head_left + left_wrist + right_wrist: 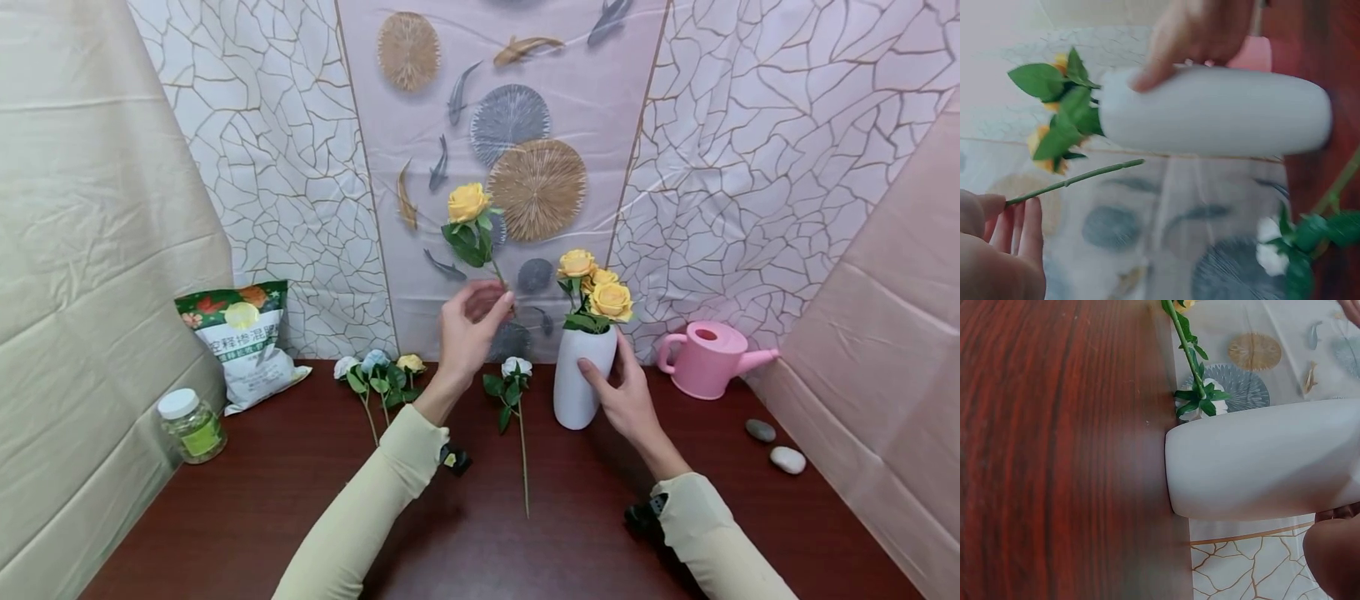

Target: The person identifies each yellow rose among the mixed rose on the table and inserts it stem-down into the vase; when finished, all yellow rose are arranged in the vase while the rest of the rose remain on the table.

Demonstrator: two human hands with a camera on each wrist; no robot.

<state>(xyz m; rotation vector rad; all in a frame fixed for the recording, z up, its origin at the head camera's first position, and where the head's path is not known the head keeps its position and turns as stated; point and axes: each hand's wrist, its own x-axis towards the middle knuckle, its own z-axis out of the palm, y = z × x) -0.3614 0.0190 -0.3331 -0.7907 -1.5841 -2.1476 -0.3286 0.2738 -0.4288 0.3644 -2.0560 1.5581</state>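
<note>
Closest to you, a white rose (517,392) lay flat on the table (225,517), just left of the vase (579,379). Your right hand (626,396) rested against the vase's side, fingers mostly straight, steadying it. Your left hand (467,329) pinched the yellow rose (468,202) by its stem, held upright above the table, left of the vase's neck. I'd say hold the vase firmly and bring the stem tip over the mouth, threading it between the roses (596,287) already inside.
</note>
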